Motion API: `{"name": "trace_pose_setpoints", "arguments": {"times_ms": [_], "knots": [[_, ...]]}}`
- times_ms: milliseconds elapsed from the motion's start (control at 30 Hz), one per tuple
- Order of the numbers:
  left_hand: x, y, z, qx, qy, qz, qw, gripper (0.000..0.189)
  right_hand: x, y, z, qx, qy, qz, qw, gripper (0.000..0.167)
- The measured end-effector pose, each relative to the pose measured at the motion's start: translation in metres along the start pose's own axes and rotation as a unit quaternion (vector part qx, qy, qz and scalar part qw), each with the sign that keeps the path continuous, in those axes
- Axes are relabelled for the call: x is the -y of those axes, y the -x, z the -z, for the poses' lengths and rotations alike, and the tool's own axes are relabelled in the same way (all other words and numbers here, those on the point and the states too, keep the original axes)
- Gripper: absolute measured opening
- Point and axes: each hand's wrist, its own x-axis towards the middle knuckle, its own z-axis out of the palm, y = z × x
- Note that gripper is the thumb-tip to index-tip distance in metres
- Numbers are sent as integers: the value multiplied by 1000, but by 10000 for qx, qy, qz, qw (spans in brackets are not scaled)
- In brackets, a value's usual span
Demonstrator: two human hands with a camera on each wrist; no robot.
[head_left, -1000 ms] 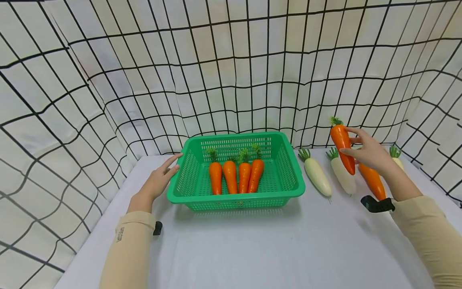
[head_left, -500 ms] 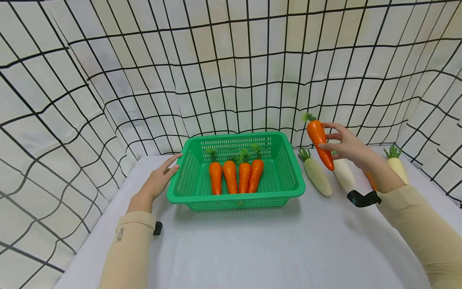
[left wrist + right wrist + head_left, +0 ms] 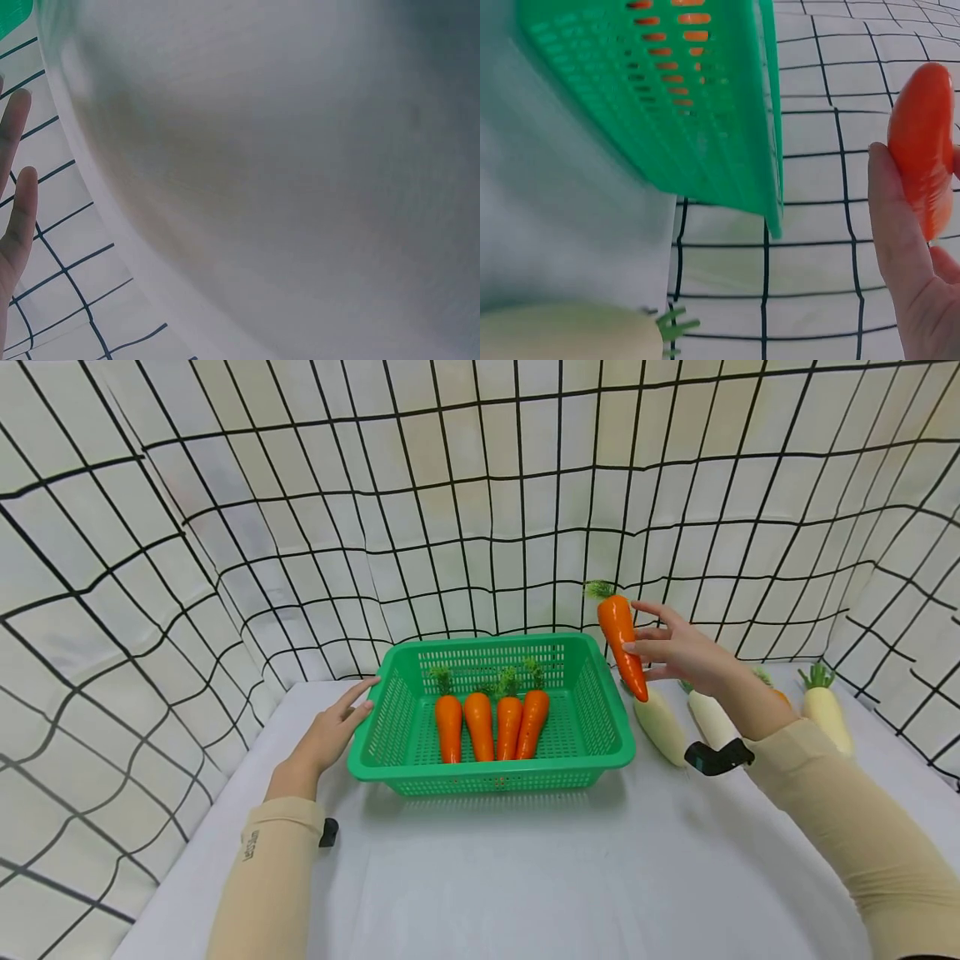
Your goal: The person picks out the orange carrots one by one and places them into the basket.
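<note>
A carrot (image 3: 621, 639) with a green leafy top is pinched between the thumb and fingers of my right hand (image 3: 686, 652), raised beside the right rim of a green plastic basket (image 3: 491, 774). In the right wrist view the carrot (image 3: 922, 142) shows past my thumb. Several carrots, among them one (image 3: 448, 727) at the left, lie in a row inside the basket, leafy ends toward the back. My left hand (image 3: 326, 739) has its fingers extended, fingertips at the basket's left rim. Only some fingers (image 3: 22, 202) of it show in the left wrist view.
Right of the basket lie white radishes, one (image 3: 660, 727) nearest it, a second (image 3: 711, 718) behind my right wrist and a third (image 3: 825, 710) farther right. An orange carrot (image 3: 782, 697) is mostly hidden by my right arm. A black grid net (image 3: 517, 539) over white cloth surrounds the table.
My right hand has carried the carrot leftward and slightly up, from above the radishes to the basket's right rim. My left hand has stayed at the basket.
</note>
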Motion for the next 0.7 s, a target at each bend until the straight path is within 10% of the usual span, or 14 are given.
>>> {"name": "trace_pose_setpoints", "arguments": {"times_ms": [700], "knots": [[-1,-1,1,41,11,75,10000,63,10,-44,-37,353,-1901,-358,9805,94]]}}
